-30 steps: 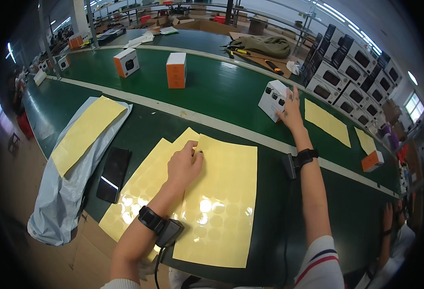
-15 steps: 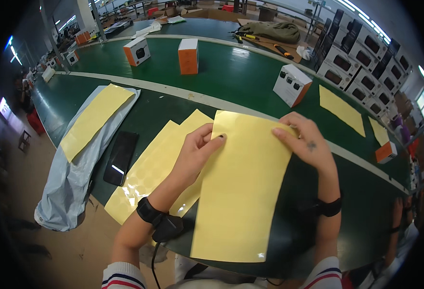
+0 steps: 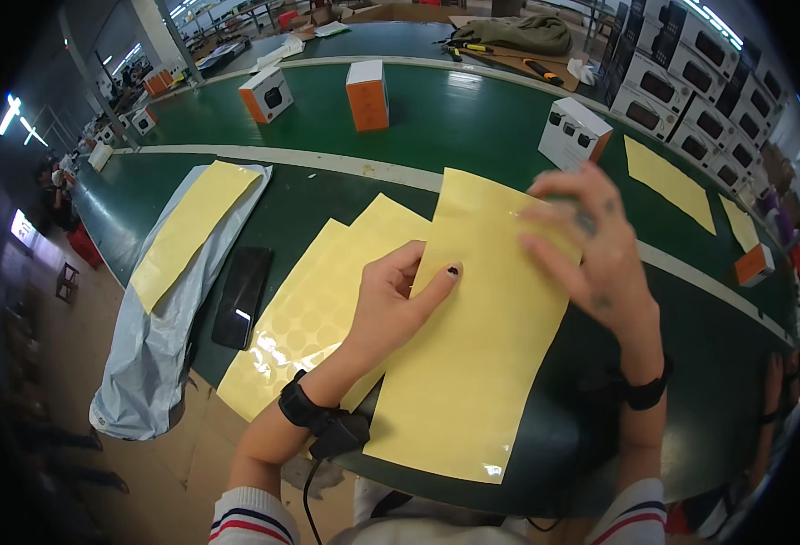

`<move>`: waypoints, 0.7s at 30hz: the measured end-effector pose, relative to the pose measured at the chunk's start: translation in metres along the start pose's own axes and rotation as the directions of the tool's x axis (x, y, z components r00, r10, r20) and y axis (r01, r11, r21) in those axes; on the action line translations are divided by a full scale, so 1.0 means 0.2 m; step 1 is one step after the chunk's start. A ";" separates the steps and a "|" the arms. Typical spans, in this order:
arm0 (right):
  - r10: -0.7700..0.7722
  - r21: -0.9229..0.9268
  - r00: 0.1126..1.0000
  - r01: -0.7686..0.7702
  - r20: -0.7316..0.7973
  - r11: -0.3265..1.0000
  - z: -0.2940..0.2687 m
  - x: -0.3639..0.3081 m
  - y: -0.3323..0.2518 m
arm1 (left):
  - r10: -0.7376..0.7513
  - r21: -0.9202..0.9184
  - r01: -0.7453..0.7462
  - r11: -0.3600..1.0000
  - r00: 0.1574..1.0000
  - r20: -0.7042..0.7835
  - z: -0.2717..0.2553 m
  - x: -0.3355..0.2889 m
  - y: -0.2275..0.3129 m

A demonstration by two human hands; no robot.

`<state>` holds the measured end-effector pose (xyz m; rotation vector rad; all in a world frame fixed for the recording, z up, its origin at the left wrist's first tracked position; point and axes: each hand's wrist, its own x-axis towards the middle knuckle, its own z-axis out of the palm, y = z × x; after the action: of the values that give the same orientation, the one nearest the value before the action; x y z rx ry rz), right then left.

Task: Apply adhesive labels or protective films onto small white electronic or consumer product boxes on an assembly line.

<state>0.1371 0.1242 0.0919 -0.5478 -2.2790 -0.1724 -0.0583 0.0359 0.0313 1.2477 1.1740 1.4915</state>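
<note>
Paper (image 3: 468, 363), in one big yellow sheet, stretches out before the person over the near part of the dark green table (image 3: 563, 427). The left hand (image 3: 386, 304) grasps its left edge, thumb laid on the face and the other fingers tucked behind. The right hand (image 3: 604, 250) is over the upper right part of the sheet, thumb and fingers parted and loosely bent; it is blurred, so I cannot tell whether the fingertips touch the paper. More yellow sheets (image 3: 304, 318) with rows of round shapes lie to the left, partly under the left forearm (image 3: 336, 372). Just beside them is a black phone (image 3: 243, 298), then a grey plastic bag (image 3: 141, 381) with a yellow strip (image 3: 195, 236) on top. Beyond the right hand stands a white box (image 3: 568, 136) with an orange side.
</note>
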 end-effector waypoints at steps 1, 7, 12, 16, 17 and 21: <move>-0.082 0.040 0.996 0.081 0.031 0.996 0.02 -0.01 -0.03 | 0.042 0.024 -0.042 0.999 0.999 0.006 0.01 0.00 -0.03; -0.162 0.145 0.985 0.151 0.061 0.978 0.11 -0.02 -0.12 | 0.195 0.218 -0.202 0.955 0.979 0.053 0.04 -0.02 -0.05; -0.112 0.304 0.981 0.061 0.155 0.951 0.08 -0.02 -0.12 | 0.226 0.330 -0.237 0.914 0.971 0.074 0.03 -0.04 -0.05; -0.156 0.332 0.966 0.082 0.204 0.940 0.06 -0.03 -0.10 | 0.284 0.470 -0.310 0.827 0.950 0.126 0.03 -0.04 -0.01; -0.156 0.340 0.964 0.076 0.214 0.937 0.06 -0.03 -0.10 | 0.299 0.471 -0.327 0.819 0.945 0.135 0.04 -0.04 -0.01; -0.162 0.350 0.952 0.064 0.258 0.934 0.05 -0.04 -0.09 | 0.306 0.476 -0.349 0.807 0.937 0.168 0.03 -0.04 -0.03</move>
<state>0.1279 0.1088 0.0795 -0.2702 -2.5469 0.2569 -0.0505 0.0295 0.0243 1.9331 1.3940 1.3967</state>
